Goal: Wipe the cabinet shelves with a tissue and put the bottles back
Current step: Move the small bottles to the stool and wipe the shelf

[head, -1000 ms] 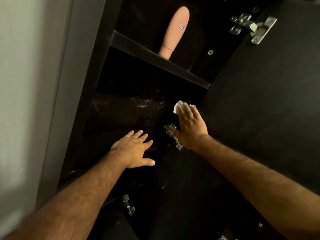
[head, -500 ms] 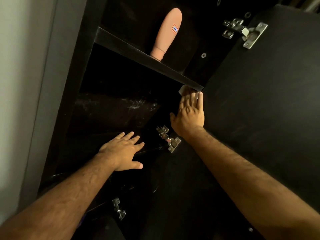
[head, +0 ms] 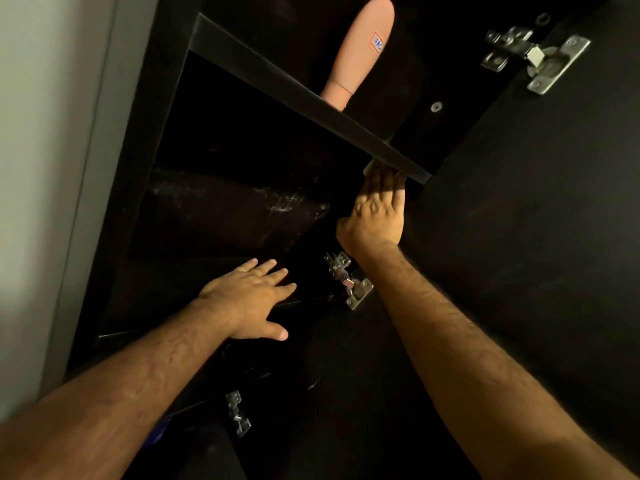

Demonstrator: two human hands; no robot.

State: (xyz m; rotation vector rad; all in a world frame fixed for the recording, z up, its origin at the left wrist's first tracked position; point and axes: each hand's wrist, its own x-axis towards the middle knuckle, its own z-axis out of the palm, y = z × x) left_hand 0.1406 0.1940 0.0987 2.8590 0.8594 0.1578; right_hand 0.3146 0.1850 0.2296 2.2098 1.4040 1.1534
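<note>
Your right hand (head: 375,213) is pressing a tissue (head: 369,168) with straight fingers into the middle shelf's far right corner, just under the upper shelf (head: 311,102) edge. Your left hand (head: 251,299) is resting flat, fingers spread, on the shelf's front edge. A bottle (head: 360,50) is standing on the upper shelf.

Both hands flat, fingers straight: left (head: 250,295) low, right (head: 375,211) higher
</note>
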